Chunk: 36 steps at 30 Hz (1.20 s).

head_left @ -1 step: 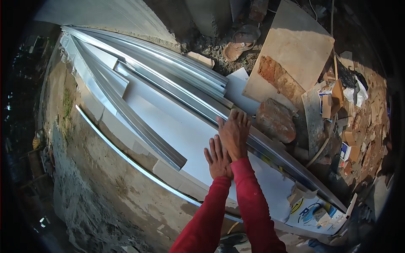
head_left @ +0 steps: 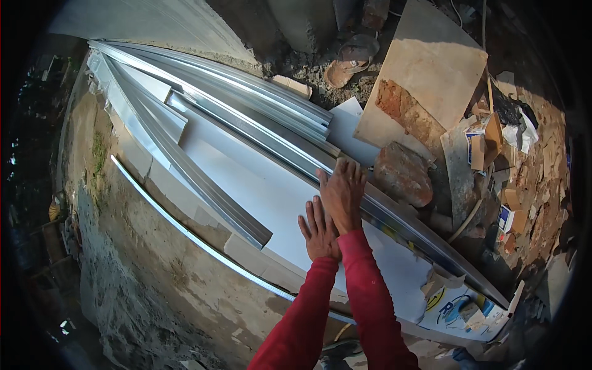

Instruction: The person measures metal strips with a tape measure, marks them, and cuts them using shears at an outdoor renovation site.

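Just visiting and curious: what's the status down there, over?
Left hand flat on white board. Right hand over long metal channel, grip unclear. Channel runs lengthwise along board. Rough reddish block beside channel, contact unclear.

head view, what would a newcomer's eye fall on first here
Probably the bright red sleeves at bottom centre, with the left hand spread on a white panel and the right hand on long metal profiles. Those shiny profiles fan out from the upper left. At upper right lies a big tan board.
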Available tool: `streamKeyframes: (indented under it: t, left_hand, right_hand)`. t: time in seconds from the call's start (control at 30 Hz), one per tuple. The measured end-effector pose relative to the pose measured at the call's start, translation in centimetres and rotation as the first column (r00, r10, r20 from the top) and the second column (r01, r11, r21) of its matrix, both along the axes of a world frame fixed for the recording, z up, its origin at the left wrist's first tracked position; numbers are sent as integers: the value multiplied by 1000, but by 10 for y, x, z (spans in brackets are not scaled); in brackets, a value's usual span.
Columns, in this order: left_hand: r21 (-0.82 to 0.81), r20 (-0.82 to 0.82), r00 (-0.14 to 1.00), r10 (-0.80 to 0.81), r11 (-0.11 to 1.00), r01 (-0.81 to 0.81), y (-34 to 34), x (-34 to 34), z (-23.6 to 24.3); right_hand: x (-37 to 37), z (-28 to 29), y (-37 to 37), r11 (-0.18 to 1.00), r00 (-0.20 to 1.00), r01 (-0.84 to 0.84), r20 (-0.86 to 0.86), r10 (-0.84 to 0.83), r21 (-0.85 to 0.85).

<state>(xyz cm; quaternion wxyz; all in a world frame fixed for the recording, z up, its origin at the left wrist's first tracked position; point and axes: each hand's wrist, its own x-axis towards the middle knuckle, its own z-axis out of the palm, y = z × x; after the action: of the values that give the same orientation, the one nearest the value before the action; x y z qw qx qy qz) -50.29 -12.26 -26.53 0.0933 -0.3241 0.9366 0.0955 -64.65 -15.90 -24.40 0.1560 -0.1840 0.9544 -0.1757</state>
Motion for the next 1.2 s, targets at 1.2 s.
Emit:
streamKeyframes:
  t: [1.2]
  left_hand:
    - [125,-150,983,108,988,-89,0,-9,9]
  right_hand:
    - [-111,-45,-25,904,815,428,430,-388,4]
